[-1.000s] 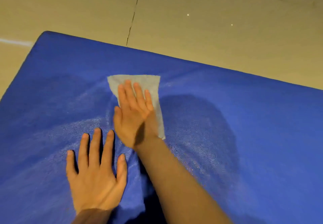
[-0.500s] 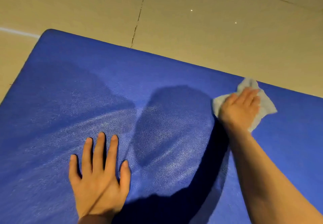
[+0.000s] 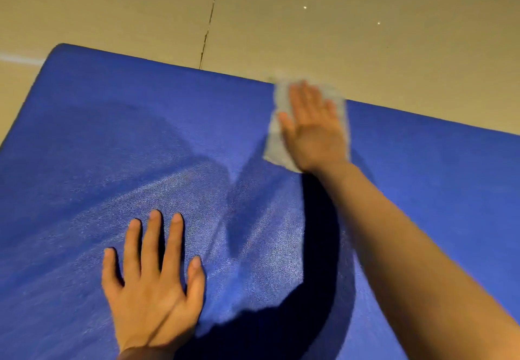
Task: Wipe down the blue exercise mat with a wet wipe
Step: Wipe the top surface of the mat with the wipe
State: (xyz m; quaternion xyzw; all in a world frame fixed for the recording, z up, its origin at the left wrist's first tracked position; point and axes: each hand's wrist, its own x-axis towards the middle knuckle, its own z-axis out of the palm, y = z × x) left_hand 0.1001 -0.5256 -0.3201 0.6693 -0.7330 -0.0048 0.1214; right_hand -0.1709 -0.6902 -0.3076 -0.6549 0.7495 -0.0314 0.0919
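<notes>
On one blue mat [image 3: 422, 191], two flat hands, one wipe [image 3: 278, 137].

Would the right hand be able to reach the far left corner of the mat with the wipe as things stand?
Probably yes: the right hand presses the wipe at the far edge of the mat. Bare mat lies between; the left hand rests nearer the body.
</notes>
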